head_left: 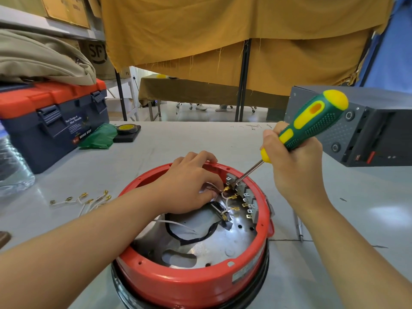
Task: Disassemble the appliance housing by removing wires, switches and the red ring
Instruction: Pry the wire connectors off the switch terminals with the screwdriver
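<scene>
Grey table [200, 139] carries everything. Red appliance housing [191, 284] stands at near edge, middle. Loose white wires with brass terminals [82, 200] lie just left of housing. Clear plastic bottle [13, 166] at left edge. Blue toolbox with orange lid [53, 121] at far left corner; green cloth [98, 137] beside toolbox, black tape roll [127, 129] on dark pad [126, 138] next to cloth. Dark grey metal box [367, 130] at far right. Thin metal rod [298, 226] lies right of housing.
</scene>
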Available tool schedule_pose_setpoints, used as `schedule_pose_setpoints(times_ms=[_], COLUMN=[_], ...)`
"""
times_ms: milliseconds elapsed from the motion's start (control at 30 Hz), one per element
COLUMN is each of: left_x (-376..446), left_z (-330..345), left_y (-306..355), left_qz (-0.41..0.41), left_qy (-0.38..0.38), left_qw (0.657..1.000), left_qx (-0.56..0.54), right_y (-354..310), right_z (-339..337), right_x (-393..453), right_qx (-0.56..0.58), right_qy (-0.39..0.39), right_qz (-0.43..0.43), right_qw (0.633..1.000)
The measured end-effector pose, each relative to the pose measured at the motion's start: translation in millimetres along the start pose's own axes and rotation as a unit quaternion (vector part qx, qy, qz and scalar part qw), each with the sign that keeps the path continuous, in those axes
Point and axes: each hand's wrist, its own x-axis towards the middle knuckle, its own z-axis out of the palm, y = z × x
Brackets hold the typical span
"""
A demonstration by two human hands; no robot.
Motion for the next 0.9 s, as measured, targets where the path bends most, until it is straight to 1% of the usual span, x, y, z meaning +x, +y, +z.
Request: schedule_pose_setpoints(times_ms=[100, 200, 433, 500, 600, 667, 767, 900], left_x=[0, 0, 0, -1, 0, 0, 1, 0], left_z=[0, 0, 0, 0, -1, -1, -1, -3], left_y=[0, 0, 1, 1, 0, 0, -1, -1], left_qz=[-0.002, -0.004, -0.004, -0.002, -0.002, -0.003, -0.007, -0.010], left_qy=[-0.001, -0.001, 0.000, 0.000, -0.001, 0.000, 0.003, 0.010], left_qw=[1.000, 1.000, 1.000, 1.000, 1.000, 1.000, 0.999, 0.998], left_qx=[0.002, -0.003, -0.008, -0.012, -0.021, -0.027, -0.041, -0.063], right_y=[2, 4, 4, 4, 2, -1, 0, 1], right_z=[0, -1, 0, 5, 9, 7, -2, -6], right_x=[2, 2, 1, -3, -8, -7, 1, 4], right_qx=[0.006, 0.021, 0.017, 0.000, -0.037, -0.015, 0.059, 0.094], right_qy=[-0.001, 0.015, 0.028, 0.014, -0.010, -0.004, 0.031, 0.062], right_qz=[0.010, 0.030, 0.047, 0.037, -0.007, -0.002, 0.021, 0.018], right_qw=[1.000, 0.999, 0.998, 0.999, 0.999, 1.000, 0.998, 0.993])
